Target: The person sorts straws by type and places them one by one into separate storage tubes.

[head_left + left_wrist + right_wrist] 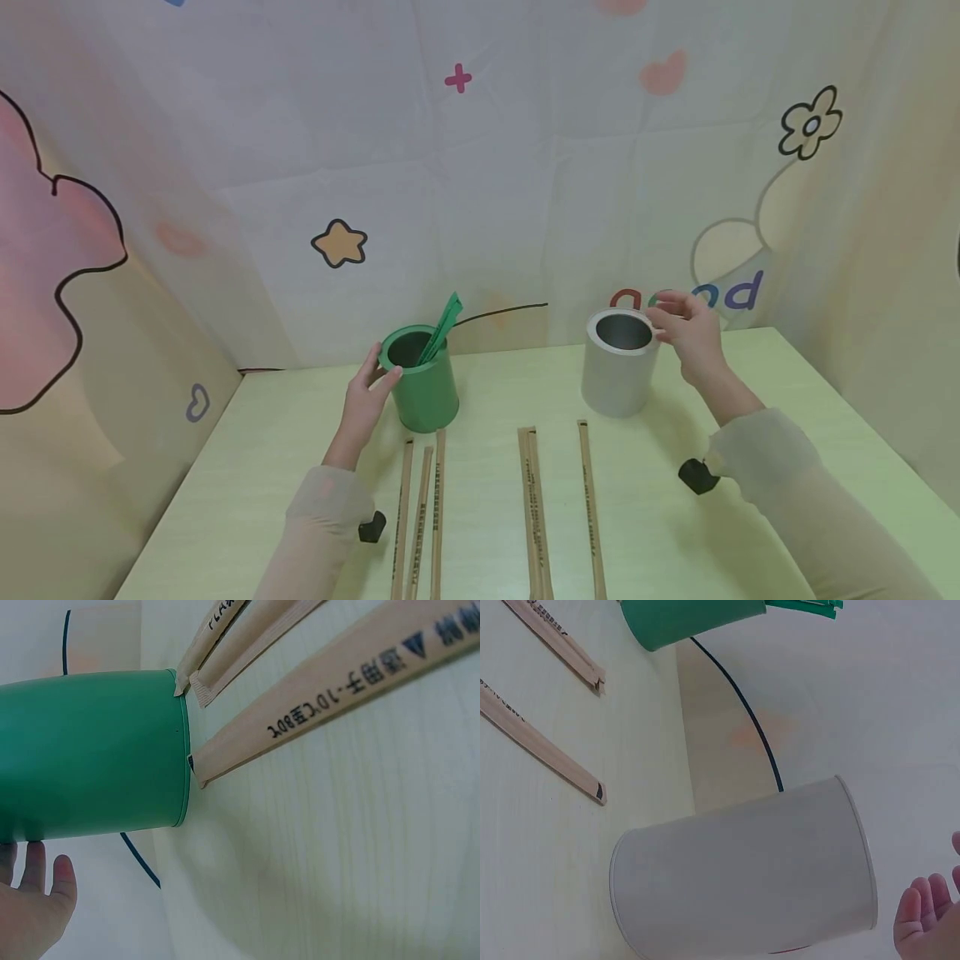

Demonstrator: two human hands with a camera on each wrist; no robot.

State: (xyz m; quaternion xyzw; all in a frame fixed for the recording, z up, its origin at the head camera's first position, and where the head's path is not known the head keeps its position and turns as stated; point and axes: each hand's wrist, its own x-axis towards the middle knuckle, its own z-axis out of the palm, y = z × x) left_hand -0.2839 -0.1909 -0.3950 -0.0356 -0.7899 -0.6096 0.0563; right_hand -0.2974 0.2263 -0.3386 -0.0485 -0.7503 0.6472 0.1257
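A green canister [427, 392] stands upright at the back of the table, with green wrapped straws [441, 329] leaning out of its mouth. My left hand [366, 406] is at its left side, thumb and fingers spread against the rim. In the left wrist view, the fingers of the left hand [37, 896] are fairly straight beside the canister wall. Further right stands a white canister [618, 379], also upright, with a dark inside. My right hand [692, 337] is by its right rim, fingers loosely bent with nothing between them. The right wrist view has these fingertips just past the white canister [742, 877].
Several straws in brown paper wrappers lie lengthwise on the table [495, 392]: a group of three [420, 517] in front of the green canister, a bundle [534, 508] in the middle, one [591, 508] toward the right. A printed curtain [495, 208] hangs behind.
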